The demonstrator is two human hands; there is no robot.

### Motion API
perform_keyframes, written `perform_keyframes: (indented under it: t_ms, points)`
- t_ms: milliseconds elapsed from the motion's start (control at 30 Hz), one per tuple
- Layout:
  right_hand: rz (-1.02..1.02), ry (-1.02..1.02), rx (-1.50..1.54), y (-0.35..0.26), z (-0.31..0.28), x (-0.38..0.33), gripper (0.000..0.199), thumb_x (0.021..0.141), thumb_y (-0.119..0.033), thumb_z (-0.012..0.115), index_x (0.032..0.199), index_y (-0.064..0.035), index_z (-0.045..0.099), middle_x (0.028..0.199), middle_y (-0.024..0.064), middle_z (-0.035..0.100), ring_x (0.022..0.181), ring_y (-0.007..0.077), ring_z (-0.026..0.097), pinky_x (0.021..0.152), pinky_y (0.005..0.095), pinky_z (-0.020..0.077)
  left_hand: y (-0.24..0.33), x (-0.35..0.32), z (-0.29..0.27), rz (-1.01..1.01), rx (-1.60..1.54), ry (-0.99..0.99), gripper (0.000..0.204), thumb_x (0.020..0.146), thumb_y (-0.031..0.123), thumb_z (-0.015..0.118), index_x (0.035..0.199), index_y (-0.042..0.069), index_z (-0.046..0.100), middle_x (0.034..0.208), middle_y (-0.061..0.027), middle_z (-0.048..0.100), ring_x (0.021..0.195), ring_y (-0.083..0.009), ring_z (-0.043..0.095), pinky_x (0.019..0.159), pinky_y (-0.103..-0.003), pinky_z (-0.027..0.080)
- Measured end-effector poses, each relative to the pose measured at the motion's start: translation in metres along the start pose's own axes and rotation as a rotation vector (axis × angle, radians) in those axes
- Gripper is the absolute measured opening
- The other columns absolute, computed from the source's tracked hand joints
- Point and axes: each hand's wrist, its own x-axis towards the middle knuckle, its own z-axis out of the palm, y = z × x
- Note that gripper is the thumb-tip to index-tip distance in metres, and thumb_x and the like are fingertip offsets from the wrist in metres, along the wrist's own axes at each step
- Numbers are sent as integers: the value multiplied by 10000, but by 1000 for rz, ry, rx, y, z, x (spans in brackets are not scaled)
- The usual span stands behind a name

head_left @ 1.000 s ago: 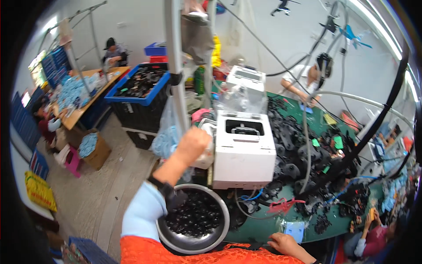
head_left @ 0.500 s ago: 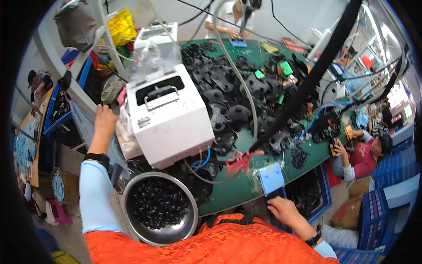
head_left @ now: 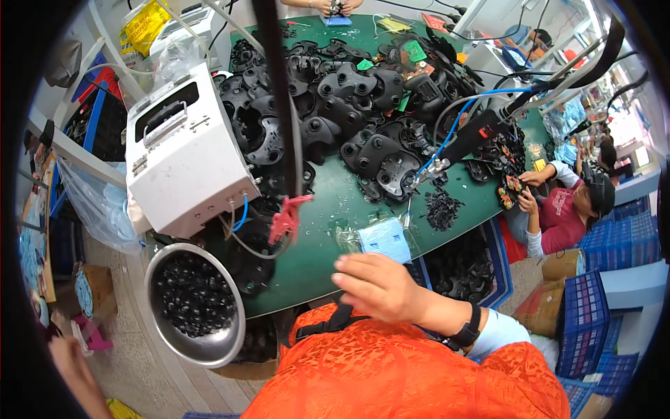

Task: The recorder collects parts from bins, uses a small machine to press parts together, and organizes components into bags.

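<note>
My right hand (head_left: 380, 285) is just in front of the table's front edge, beside a folded blue cloth (head_left: 386, 239) in clear plastic. Its fingers are stretched out and nothing shows in them. Far out at the lower left, my left hand (head_left: 66, 355) hangs low and smeared by motion, so its fingers cannot be made out. Between the two is a steel bowl (head_left: 237, 328) full of small round black parts (head_left: 192, 293). Black game controller shells (head_left: 345, 84) lie heaped across the green table (head_left: 321, 262).
A white machine (head_left: 188, 181) stands at the table's left. A pink tie (head_left: 287, 222) hangs on a hose, and a black powered screwdriver (head_left: 474, 136) hangs at right. Blue crates (head_left: 590, 328) are stacked at the right. A person (head_left: 562, 213) works at the right edge.
My left hand has left the white machine's side and dropped to the lower left. My right hand has come up and inward, fingers extended. The table scene has shifted left in view.
</note>
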Motion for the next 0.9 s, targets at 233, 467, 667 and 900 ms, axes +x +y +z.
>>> perform_keyframes:
  t_ms: [233, 467, 667, 900]
  points:
    - [-31, -478, 42, 36, -26, -41, 560, 836, -227, 639, 1326, -32, 448, 1045, 124, 614, 947, 285, 616, 871, 438, 445, 291, -12, 91, 12, -966, -417, 85, 744, 10, 652, 825, 0, 630, 729, -121, 573, 679, -274, 575, 613, -327, 443]
    - [358, -408, 78, 100, -63, -177, 404, 871, -93, 548, 1272, -80, 503, 845, 124, 640, 698, 324, 632, 580, 419, 505, 427, 37, 226, 146, -1199, -462, 481, 792, 177, 694, 1233, 76, 534, 1164, -121, 572, 1080, -283, 570, 916, -379, 435]
    - [575, -302, -158, 117, -66, -224, 435, 861, -100, 552, 1294, -109, 507, 790, 114, 625, 599, 317, 619, 514, 415, 504, 523, 127, 323, -404, -1421, -888, 643, 870, 225, 646, 1385, -24, 352, 1176, -207, 573, 967, -245, 625, 794, -353, 508]
    - [726, -295, -227, 117, -61, -214, 426, 841, -70, 571, 1264, -102, 530, 752, 117, 616, 614, 317, 616, 521, 408, 494, 567, 181, 346, -431, -1438, -1070, 733, 890, 237, 628, 1439, -23, 217, 1044, -204, 611, 894, -281, 656, 735, -375, 529]
